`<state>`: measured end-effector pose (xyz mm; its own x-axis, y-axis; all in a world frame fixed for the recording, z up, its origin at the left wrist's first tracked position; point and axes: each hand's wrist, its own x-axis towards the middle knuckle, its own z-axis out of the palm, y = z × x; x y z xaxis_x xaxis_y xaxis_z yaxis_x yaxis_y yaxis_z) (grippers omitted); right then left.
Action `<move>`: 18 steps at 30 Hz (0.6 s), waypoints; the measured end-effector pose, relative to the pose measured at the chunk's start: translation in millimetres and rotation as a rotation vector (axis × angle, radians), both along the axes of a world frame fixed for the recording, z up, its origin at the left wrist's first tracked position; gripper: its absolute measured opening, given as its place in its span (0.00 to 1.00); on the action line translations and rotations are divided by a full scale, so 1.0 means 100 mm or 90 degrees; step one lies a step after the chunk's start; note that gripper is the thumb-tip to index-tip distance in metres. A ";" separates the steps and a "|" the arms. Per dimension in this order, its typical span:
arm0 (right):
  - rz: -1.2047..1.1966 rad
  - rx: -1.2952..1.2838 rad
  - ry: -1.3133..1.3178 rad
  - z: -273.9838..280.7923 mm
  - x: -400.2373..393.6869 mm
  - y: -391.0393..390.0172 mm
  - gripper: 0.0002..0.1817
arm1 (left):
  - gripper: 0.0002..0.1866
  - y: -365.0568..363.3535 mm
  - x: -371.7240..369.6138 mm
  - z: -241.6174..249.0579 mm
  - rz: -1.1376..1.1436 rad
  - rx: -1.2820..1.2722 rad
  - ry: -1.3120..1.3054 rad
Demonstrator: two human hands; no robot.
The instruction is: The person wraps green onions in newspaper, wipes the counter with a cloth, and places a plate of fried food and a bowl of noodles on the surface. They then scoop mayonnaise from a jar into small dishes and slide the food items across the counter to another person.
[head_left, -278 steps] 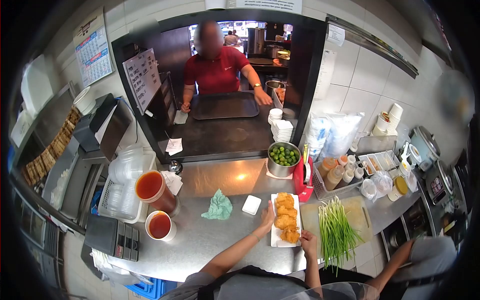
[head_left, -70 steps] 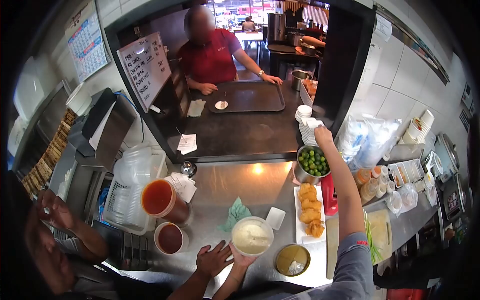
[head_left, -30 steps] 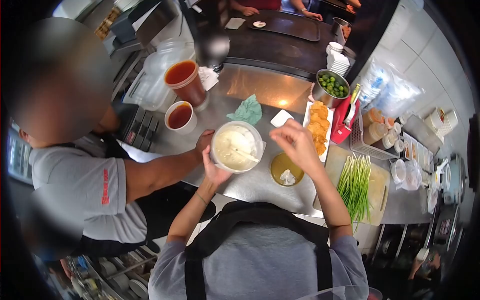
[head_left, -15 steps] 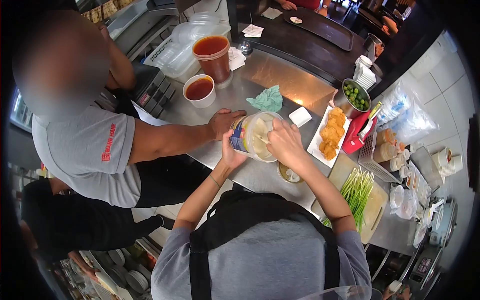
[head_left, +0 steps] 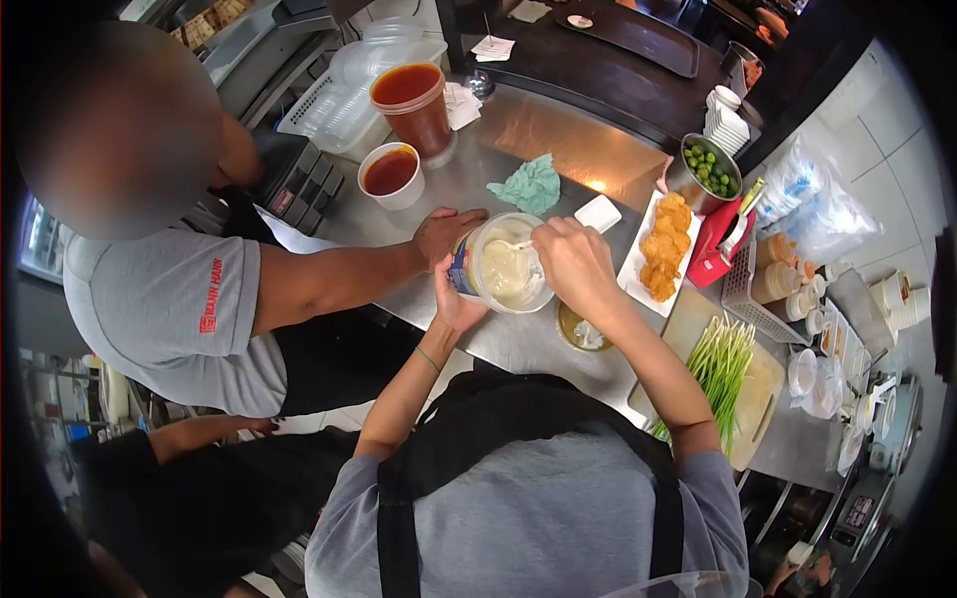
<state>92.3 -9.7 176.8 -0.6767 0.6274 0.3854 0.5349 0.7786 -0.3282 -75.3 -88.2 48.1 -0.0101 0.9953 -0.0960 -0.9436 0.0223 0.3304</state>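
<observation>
Touching left fingers [head_left: 443, 279], the tub [head_left: 478, 267] opens below right fingers [head_left: 554, 239].

Restaurant kitchen, serving hatch [head_left: 573, 80], steel counter [head_left: 467, 184], sauce tubs [head_left: 427, 125]

The upper end of the slim white utensil [head_left: 519, 244] is covered by the right hand [head_left: 575, 261], while the left hand [head_left: 459, 299] obscures part of the blue label [head_left: 461, 269] on the round translucent plastic tub [head_left: 536, 297]. The shallow round yellowish dish [head_left: 570, 325] is partly hidden by the tub and right wrist, its white lump [head_left: 589, 337] too indistinct to identify; the right arm covers some of the long green stalks [head_left: 718, 371]. A grey-shirted person's head [head_left: 120, 130] is blurred, and the dark rectangular tray [head_left: 638, 40] is cut by the upper edge.
</observation>
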 end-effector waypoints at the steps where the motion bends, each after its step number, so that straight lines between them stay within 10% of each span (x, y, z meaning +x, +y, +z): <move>1: -0.007 -0.079 0.028 -0.08 0.03 -0.04 0.05 | 0.34 0.00 0.00 -0.04 -0.003 -0.010 0.004; 18: -0.105 -0.928 0.285 -0.51 0.44 0.29 0.07 | 0.40 0.04 0.04 -0.13 0.019 -0.071 0.002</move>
